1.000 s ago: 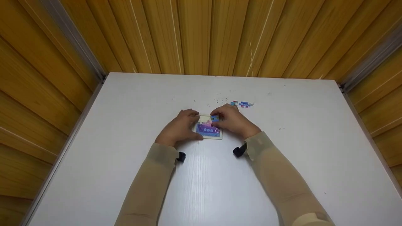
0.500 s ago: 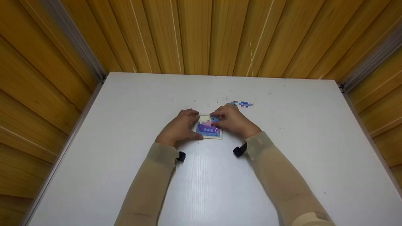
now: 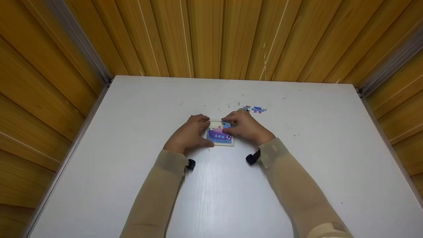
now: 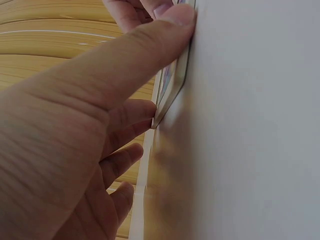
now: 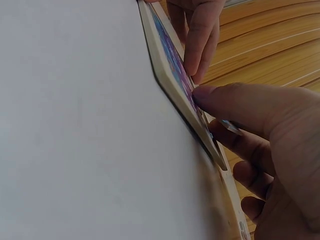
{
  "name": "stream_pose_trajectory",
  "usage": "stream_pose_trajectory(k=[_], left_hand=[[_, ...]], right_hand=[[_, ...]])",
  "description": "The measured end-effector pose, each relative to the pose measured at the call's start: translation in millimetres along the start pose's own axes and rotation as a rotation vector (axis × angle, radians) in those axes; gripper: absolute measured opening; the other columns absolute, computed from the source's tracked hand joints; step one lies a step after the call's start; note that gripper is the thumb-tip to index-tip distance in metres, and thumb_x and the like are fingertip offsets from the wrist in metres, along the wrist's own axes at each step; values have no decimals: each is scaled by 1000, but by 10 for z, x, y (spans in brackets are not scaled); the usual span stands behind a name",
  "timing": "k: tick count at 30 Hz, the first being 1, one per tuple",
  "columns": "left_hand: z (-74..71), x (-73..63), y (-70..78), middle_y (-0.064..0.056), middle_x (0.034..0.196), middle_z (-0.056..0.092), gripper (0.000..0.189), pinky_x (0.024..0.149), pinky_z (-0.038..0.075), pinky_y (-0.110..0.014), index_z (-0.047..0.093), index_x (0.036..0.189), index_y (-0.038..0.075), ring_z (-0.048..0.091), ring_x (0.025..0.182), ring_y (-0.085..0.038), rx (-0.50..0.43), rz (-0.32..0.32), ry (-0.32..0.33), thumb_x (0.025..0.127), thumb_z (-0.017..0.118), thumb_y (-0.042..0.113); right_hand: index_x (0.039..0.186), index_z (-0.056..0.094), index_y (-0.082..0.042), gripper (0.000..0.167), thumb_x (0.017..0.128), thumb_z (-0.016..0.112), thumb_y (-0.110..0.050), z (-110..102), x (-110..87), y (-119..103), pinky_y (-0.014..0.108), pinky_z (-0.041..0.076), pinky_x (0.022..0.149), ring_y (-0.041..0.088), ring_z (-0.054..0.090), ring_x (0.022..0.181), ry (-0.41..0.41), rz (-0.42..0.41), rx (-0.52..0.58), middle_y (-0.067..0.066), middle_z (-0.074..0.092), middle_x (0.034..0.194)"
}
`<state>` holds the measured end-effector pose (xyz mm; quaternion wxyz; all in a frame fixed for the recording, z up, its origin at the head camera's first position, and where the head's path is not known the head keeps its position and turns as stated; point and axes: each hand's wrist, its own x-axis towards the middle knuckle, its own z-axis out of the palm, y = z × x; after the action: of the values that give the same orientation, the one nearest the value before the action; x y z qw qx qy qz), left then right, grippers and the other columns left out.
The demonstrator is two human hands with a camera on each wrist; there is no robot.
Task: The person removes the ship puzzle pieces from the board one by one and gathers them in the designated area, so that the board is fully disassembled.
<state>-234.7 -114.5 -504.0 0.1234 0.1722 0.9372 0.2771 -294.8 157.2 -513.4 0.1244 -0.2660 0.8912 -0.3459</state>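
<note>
A small jigsaw puzzle board (image 3: pixel 224 144) with a pale frame lies on the table, showing a purple and pink ship picture. Its upper left part is bare and cream-coloured. My left hand (image 3: pixel 190 134) grips the board's left side, thumb at the near edge and fingers at the far edge. Over the upper right corner, my right hand (image 3: pixel 246 127) pinches a blue puzzle piece (image 3: pixel 226 125) between thumb and fingers. In the right wrist view this puzzle piece (image 5: pixel 230 126) looks tilted against the board (image 5: pixel 172 82), partly hidden by the fingers.
Beyond my right hand lie more puzzle pieces: a blue and pink one (image 3: pixel 257 109) and a teal and red one (image 3: pixel 247 108), partly covered by the hand. Dark specks dot the white table (image 3: pixel 211 198). Wood-patterned walls (image 3: pixel 205 39) stand around it.
The blue piece under my right fingers shifts and turns slightly at the board's upper right corner. My left hand keeps its place.
</note>
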Motion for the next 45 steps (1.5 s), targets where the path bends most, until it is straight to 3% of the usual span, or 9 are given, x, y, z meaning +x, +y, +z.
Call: stream_pose_trajectory(k=[9, 16, 23, 33, 45], left_hand=[[-13, 12, -5, -6, 179, 45, 95, 143, 32, -48, 58, 166, 9, 30, 174, -32, 6, 11, -1, 88, 100, 43], [2, 12, -3, -7, 178, 45, 95, 143, 32, -48, 58, 166, 9, 32, 173, -32, 17, 2, -5, 87, 101, 42], [29, 13, -22, -9, 178, 47, 94, 144, 31, -46, 60, 164, 8, 30, 174, -32, -13, 2, 6, 85, 102, 38], [27, 17, -18, -9, 177, 48, 94, 145, 29, -45, 60, 163, 7, 31, 174, -31, -4, 7, 8, 85, 103, 37], [27, 21, -19, -7, 178, 47, 94, 145, 28, -45, 60, 163, 7, 30, 175, -31, -2, -1, 3, 85, 102, 37]], right_hand=[[146, 78, -13, 50, 100, 89, -29, -38, -5, 1, 48, 54, 111, 26, 62, 124, 55, 24, 81, 5, 77, 140], [143, 80, -14, 44, 101, 88, -24, -86, -37, 27, 36, 56, 93, 24, 63, 105, 76, 58, 161, 6, 76, 124], [139, 81, -13, 40, 101, 87, -23, -228, -79, 88, 29, 53, 83, 25, 59, 105, 119, 84, 197, 7, 74, 120], [140, 80, -10, 44, 99, 89, -25, -486, -135, 236, 41, 51, 102, 31, 58, 118, 210, 123, 166, 8, 68, 134], [142, 79, -11, 45, 102, 87, -31, -832, -290, 411, 41, 47, 102, 36, 59, 129, 297, 216, 89, 13, 71, 146]])
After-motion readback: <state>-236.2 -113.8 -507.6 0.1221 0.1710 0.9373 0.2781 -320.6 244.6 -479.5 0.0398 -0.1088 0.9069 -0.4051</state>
